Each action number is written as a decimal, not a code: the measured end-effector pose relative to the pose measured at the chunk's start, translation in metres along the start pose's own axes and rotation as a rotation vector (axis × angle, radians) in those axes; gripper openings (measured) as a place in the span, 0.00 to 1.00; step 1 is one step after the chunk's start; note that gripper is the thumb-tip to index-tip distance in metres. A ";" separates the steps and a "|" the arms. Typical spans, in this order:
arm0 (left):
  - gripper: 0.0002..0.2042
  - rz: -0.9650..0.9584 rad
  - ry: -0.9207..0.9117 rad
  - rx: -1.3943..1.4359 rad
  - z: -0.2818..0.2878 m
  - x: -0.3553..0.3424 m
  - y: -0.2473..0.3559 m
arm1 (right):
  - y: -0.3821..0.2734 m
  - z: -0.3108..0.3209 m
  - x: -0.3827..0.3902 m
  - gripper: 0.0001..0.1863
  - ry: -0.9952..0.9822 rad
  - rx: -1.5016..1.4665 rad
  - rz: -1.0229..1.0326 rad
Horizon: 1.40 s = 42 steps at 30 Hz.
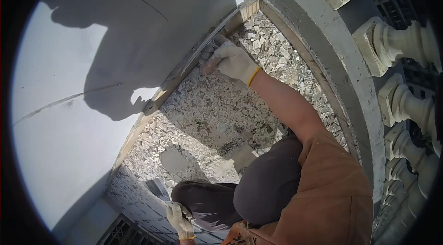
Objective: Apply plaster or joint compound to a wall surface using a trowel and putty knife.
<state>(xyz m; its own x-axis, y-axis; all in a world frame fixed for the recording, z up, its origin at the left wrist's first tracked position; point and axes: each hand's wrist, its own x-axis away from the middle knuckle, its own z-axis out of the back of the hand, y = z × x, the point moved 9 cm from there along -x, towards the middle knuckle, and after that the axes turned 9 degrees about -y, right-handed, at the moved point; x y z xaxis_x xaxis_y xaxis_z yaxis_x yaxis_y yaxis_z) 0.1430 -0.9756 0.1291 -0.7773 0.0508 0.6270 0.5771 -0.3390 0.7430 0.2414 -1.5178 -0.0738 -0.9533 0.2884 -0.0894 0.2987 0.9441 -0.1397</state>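
My right hand [234, 64], in a pale knit glove with a yellow cuff, reaches to the base of the white wall. Its fingers are closed beside a long, thin pale strip [203, 50] lying along the wall's bottom edge; what they grip is hard to make out. Low in the view, my left hand [179, 223], gloved alike, holds a wide-bladed scraper [158, 188] with its shiny blade pointing up and left. Broken flakes and chips [207, 106] cover the floor between my hands.
The white wall [60, 93] rises on the left, with my shadow across it. A curved ledge [339, 47] with stone balusters [401, 42] runs along the right. My bent knees [267, 180] are over the debris, near a flat grey piece [243, 156].
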 end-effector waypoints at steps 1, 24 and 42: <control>0.12 0.004 0.006 0.001 0.003 0.003 -0.002 | 0.005 0.011 -0.007 0.28 0.002 -0.003 -0.006; 0.14 -0.081 -0.050 -0.022 0.004 -0.010 0.006 | -0.030 -0.239 -0.062 0.21 0.004 0.274 0.228; 0.12 -0.225 -0.259 0.215 -0.037 -0.062 0.075 | -0.081 -0.678 -0.105 0.11 -0.253 0.782 0.572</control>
<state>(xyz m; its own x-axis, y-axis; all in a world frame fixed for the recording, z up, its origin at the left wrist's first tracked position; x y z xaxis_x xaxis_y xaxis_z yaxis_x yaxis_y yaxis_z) 0.2254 -1.0388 0.1376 -0.8170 0.3460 0.4613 0.4605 -0.0898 0.8831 0.2871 -1.5159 0.6156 -0.6472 0.5379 -0.5402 0.7411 0.2778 -0.6113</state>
